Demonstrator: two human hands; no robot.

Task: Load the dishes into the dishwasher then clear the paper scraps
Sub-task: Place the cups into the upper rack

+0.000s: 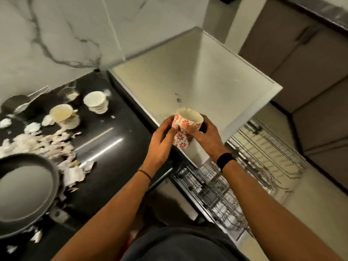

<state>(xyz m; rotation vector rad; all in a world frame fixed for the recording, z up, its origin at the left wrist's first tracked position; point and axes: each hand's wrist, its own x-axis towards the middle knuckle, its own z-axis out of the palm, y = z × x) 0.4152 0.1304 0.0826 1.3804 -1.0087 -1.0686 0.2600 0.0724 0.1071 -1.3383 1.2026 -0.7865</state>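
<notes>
the left hand (162, 143) and the right hand (204, 135) together grasp a white mug with red flower prints (188, 122). their fingers curl round its sides from either flank and both thumbs press on the patterned wall. the mug is upright with its open mouth toward the camera. it is held in the air over the near edge of a white box-shaped appliance top (188, 78) and touches no surface.

a thick black wristband (225, 161) sits on the right wrist and a thin dark cord band (145, 174) on the left. below and to the right of the hands, the wire dishwasher racks (263, 153) stand pulled out, one above the other; what lies in the lower one is too blurred to name.

left of the hands lies the glossy black tabletop (109, 132). on it, toward the marble wall, stand a cream-white cup (65, 117) and, beyond it, a second cream-white cup (96, 102), well apart from the mug. near them are a small steel cup (68, 93) and a steel long-handled utensil (17, 106).

a heap of torn white paper scraps (43, 142) spreads in front of the cups and reaches the rim of a dark grey round pan (24, 189) at the left edge.
</notes>
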